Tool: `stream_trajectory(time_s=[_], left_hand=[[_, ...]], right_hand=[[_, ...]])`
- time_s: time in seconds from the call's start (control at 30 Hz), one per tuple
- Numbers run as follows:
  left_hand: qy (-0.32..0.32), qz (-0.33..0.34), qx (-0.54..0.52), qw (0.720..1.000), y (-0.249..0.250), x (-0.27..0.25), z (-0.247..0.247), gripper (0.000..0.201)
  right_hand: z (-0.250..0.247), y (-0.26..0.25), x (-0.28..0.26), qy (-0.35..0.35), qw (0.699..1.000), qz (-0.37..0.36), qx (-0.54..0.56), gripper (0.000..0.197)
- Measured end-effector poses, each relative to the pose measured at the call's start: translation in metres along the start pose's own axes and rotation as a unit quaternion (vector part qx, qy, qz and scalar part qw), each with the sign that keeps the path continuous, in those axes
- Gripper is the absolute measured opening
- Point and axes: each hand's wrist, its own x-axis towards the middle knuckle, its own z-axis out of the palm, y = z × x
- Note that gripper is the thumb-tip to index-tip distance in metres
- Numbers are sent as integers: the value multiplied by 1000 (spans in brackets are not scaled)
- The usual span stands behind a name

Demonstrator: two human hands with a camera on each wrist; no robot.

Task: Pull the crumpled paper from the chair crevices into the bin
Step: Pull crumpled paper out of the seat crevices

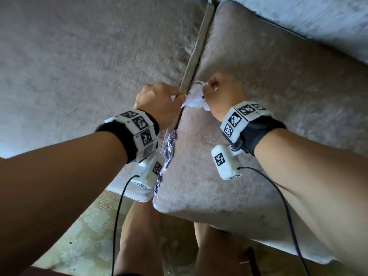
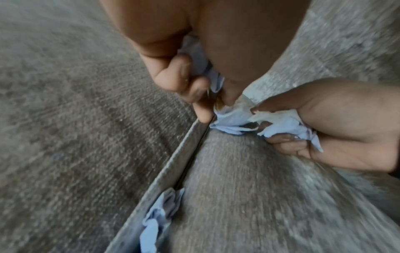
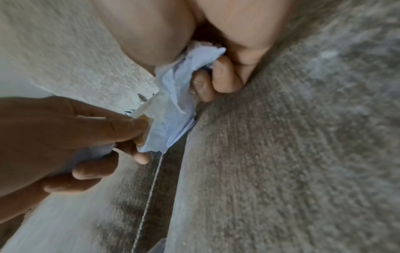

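Head view: both hands meet at the crevice (image 1: 196,62) between the two seat cushions. My right hand (image 1: 223,92) has its fingers curled tight round a wad of crumpled paper (image 1: 194,98), and my left hand (image 1: 159,100) pinches the same wad at its nine o'clock edge. I'd say we're mid-extraction; it looks nearly free. More crumpled paper in the gap (image 1: 169,144) sits at six o'clock. No bin is in view. Next comes a clean lift without tearing, then finding that bin.
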Motion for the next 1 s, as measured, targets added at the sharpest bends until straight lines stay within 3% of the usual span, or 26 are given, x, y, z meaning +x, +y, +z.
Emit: stream_trajectory(time_s=[0.27,0.6,0.7,0.87,1.0], left_hand=[[53,-8,-37,998,5,0,-5,33],[118,23,-61,991,12,-11,-8,33],[116,12,-80,990,16,-20,-9,28],[136,6,-118,984,19,-29,-9,23],[132,-18,-160,978,14,-30,-10,21]], right_hand=[[-11,17,-4,11,998,34,47,15],[-17,32,-17,36,995,11,95,13],[-23,36,-21,22,994,5,106,21],[-31,40,-25,32,995,8,89,6],[-37,35,-28,34,994,19,98,17]])
